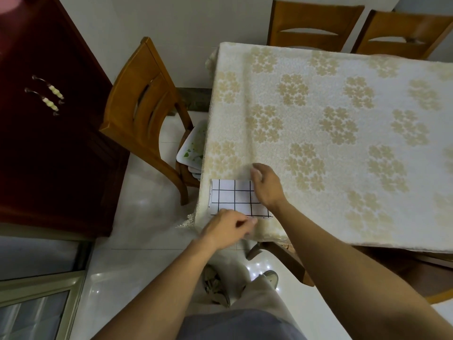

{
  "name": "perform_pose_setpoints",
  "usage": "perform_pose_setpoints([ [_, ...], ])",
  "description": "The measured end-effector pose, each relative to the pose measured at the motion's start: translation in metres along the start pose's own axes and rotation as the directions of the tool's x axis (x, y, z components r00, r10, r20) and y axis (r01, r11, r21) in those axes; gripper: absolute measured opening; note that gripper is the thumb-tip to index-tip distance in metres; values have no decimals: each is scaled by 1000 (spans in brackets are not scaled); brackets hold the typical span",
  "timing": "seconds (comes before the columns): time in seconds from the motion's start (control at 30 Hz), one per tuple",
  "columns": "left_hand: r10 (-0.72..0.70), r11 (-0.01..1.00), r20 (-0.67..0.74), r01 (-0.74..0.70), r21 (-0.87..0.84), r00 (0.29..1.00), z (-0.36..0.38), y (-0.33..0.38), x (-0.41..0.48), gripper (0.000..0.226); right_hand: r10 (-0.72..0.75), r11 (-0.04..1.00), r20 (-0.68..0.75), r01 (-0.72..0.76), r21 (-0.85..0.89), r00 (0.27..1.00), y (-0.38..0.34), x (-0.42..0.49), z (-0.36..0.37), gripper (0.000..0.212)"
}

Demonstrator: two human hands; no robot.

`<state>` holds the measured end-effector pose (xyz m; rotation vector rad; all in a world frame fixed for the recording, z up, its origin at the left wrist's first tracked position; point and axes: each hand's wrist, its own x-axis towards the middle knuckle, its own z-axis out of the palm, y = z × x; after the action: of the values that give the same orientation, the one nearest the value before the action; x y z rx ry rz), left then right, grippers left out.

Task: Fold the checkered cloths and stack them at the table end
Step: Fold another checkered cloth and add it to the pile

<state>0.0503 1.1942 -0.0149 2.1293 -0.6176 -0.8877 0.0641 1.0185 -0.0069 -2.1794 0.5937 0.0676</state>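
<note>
A folded white checkered cloth (232,197) with black grid lines lies at the near left corner of the table (343,123). My right hand (266,186) rests on the cloth's right edge, fingers bent, palm down. At the cloth's near edge sits my left hand (226,229), its fingers curled at the hem. Whether the fingers pinch the cloth cannot be made out. The hands hide the cloth's near and right edges.
A cream flowered tablecloth covers the table. A wooden chair (144,119) stands at the table's left end with stacked trays (193,148) on its seat. Two more chairs (316,25) stand at the far side. A dark red cabinet (49,119) is on the left.
</note>
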Motion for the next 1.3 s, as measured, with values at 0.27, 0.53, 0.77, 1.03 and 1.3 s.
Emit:
perform_pose_setpoints([
  [0.27, -359, 847, -369, 133, -515, 857, -29, -17, 25, 51, 351, 889, -84, -303, 342, 933, 30, -41, 2, 55],
  [0.53, -361, 865, -346, 173, -471, 866, -17, -20, 33, 53, 306, 903, -10, -287, 321, 952, 31, -40, 10, 56],
  [0.77, -224, 974, -448, 185, -130, 865, -20, -22, 31, 58, 83, 996, -102, -85, -15, 991, 33, -48, 9, 60],
  [1.03, 47, 872, -132, 24, 489, 990, 2, -7, 58, 71, -128, 778, 269, 265, -570, 955, 31, -29, 40, 62],
  [1.3, 63, 776, -175, 62, 628, 983, 16, -16, 61, 76, -80, 776, 300, 249, -580, 951, 46, -25, 48, 61],
])
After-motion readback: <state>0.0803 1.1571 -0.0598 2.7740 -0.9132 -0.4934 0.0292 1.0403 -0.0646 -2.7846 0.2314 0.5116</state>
